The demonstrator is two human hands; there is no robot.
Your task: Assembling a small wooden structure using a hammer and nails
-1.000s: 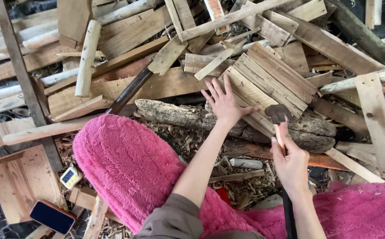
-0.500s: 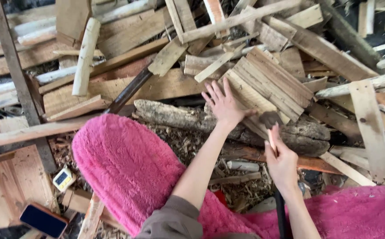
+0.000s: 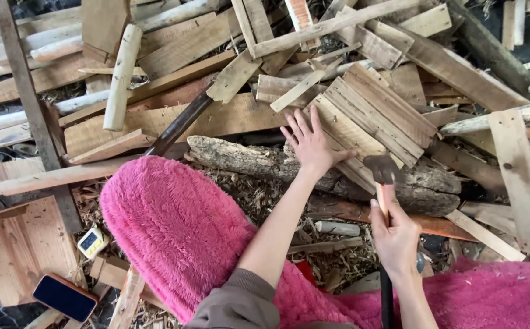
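A heap of planks [image 3: 228, 116] covers the ground, with a bark log [image 3: 259, 159] lying across it above pink fleece knees [image 3: 179, 225]. The left hand [image 3: 309, 145] rests flat and unclenched, fingers spread, on a slat panel [image 3: 374, 116] by the log. The right hand [image 3: 394, 234] grasps a hatchet [image 3: 382, 173], its head just over the log.

Two screens lie at lower left among the wood scraps. A small white and yellow device [image 3: 91, 242] with a little pale display sits just beside the pink fleece [image 3: 179, 231]. Below it, a dark rectangular phone [image 3: 64, 297] with an orange edge rests on a board [image 3: 21, 244], its screen black.
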